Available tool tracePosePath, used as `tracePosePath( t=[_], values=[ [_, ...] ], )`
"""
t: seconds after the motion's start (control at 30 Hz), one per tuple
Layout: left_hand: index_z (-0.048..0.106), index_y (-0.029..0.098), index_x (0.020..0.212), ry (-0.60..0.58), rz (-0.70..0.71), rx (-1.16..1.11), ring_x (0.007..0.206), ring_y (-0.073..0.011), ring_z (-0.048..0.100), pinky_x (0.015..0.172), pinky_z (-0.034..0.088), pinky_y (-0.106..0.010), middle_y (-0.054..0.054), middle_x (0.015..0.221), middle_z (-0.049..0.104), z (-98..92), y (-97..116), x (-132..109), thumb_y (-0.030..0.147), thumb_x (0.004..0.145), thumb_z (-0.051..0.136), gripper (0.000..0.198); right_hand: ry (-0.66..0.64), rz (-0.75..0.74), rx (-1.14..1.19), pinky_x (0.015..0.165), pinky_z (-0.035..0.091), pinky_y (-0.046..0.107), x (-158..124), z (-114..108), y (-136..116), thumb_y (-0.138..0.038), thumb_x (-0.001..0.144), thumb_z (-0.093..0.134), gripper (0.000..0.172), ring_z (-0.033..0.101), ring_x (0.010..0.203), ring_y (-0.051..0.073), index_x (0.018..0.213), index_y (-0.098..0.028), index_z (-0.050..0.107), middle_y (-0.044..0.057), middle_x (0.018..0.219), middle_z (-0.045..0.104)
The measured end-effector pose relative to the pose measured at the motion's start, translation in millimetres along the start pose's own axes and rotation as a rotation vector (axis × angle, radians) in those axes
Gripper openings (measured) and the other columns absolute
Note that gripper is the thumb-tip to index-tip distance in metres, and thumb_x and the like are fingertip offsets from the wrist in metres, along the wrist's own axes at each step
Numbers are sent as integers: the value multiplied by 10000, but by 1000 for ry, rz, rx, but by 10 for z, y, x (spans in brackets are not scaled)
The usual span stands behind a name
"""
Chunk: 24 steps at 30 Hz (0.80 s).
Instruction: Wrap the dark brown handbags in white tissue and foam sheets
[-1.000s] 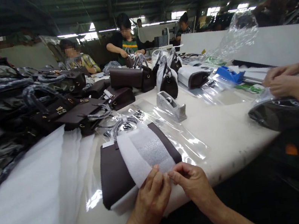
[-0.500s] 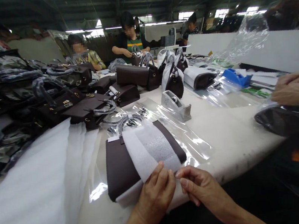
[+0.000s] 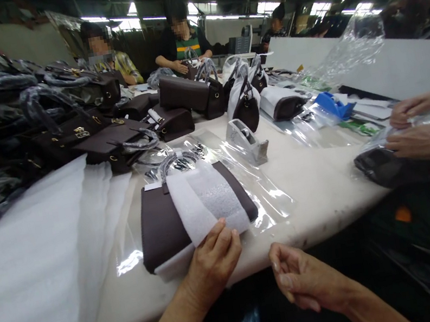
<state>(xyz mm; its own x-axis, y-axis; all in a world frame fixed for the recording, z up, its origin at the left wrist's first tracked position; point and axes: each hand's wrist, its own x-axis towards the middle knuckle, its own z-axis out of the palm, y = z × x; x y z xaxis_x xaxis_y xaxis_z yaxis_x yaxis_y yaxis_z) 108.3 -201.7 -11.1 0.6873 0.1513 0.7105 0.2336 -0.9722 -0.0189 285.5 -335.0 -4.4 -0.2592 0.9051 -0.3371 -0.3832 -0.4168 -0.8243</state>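
A dark brown handbag (image 3: 161, 222) lies on a clear plastic bag (image 3: 276, 208), its wrapped handles (image 3: 178, 161) pointing away from me. A white foam sheet (image 3: 221, 195) is folded around the handbag's middle. My left hand (image 3: 214, 252) holds the sheet's near edge against the handbag, fingers on top and closed together; the thumb is hidden. Off the table's front edge, my right hand (image 3: 307, 280) is apart from the handbag, with loosely curled, parted fingers and nothing visible in them.
Stacked white foam sheets (image 3: 31, 268) cover the left side. A tape dispenser (image 3: 247, 142) stands behind the handbag. More brown handbags (image 3: 188, 99) are piled across the back and left. At right, a co-worker's hands (image 3: 421, 140) handle a plastic-covered bag (image 3: 385, 168).
My right hand has drawn away from the foam sheet, down and to the right. My left hand stays on the sheet's edge. The view has shifted slightly.
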Motion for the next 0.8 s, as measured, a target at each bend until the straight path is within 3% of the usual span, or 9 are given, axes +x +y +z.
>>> tracePosePath(
  t=[0.17, 0.3, 0.53, 0.8],
  values=[
    [571, 69, 1021, 15, -23, -9, 1068, -248, 558, 972, 473, -378, -83, 861, 617, 19, 28, 7, 99, 777, 589, 246, -145, -121, 273, 314, 259, 87, 124, 105, -65, -418, 747, 682, 433, 246, 248, -10, 858, -244, 302, -110, 540, 545],
    [528, 59, 1020, 70, -48, -43, 1041, -258, 572, 941, 494, -383, -111, 882, 624, -8, 65, 39, 179, 746, 596, 307, -222, -165, 355, 307, 280, 91, 248, 184, -27, -421, 752, 676, 469, 244, 241, 0, 978, -280, 290, -111, 558, 559],
    [426, 87, 1106, 104, -68, -128, 1105, -236, 548, 925, 502, -420, -104, 866, 628, -8, 47, 4, 64, 767, 441, 340, -75, -280, 197, 284, 255, 77, 444, 225, -77, -382, 754, 682, 453, 375, 275, 20, 925, -265, 279, -95, 611, 577],
    [440, 145, 866, 124, -59, -144, 1042, -219, 594, 911, 513, -391, -73, 753, 621, 3, 20, 33, 34, 801, 441, 128, 126, -363, 22, 275, 275, 74, 656, 222, -196, -329, 782, 659, 404, 446, 298, 28, 869, -232, 277, -73, 663, 605]
  ],
)
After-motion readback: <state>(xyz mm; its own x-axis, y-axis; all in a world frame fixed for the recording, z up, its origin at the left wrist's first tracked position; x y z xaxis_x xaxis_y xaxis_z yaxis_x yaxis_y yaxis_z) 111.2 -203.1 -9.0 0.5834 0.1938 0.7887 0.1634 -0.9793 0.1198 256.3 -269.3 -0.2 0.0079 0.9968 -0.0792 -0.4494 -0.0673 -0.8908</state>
